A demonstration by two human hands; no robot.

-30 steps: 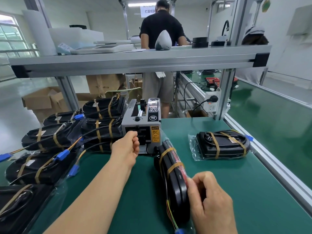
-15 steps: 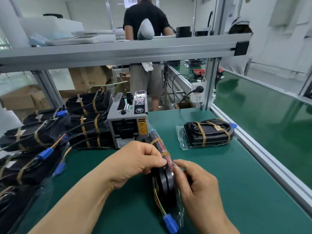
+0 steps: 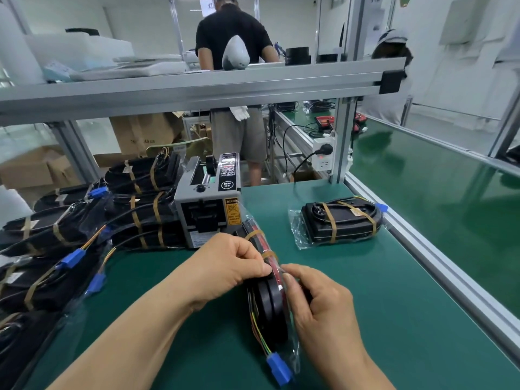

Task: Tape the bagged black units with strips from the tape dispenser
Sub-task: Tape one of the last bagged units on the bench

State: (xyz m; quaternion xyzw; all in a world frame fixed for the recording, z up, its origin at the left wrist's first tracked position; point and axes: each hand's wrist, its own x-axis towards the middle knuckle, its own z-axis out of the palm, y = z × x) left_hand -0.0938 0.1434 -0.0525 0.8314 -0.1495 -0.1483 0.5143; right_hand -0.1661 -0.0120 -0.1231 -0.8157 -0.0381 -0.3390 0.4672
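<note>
A bagged black unit (image 3: 267, 299) is stood on its edge on the green mat (image 3: 380, 319), at about 6 o'clock from the grey tape dispenser (image 3: 208, 209), its far end almost touching the dispenser's front. Two brown tape bands (image 3: 254, 235) are seen wrapped across its upper edge, and a blue connector (image 3: 278, 368) on coloured wires hangs from its near end inside the clear bag. The left hand (image 3: 225, 268) is curled nearly closed at 9 o'clock of the unit, thumb and fingertips pinched on the unit's top edge by the nearer band; whether a fresh strip is held between them cannot be told. The right hand (image 3: 318, 302) is closed around the unit's side at 3 o'clock, its fingers pressed against the bag and its thumb resting on the top edge, just beside the left fingertips. A taped unit (image 3: 340, 220) lies flat at 2 o'clock, well apart from the hands. A stack of taped units (image 3: 140, 204) is piled from 9 to 11 o'clock, touching the dispenser's left side. A person in a black shirt (image 3: 230, 35) stands beyond the shelf at 12 o'clock
</note>
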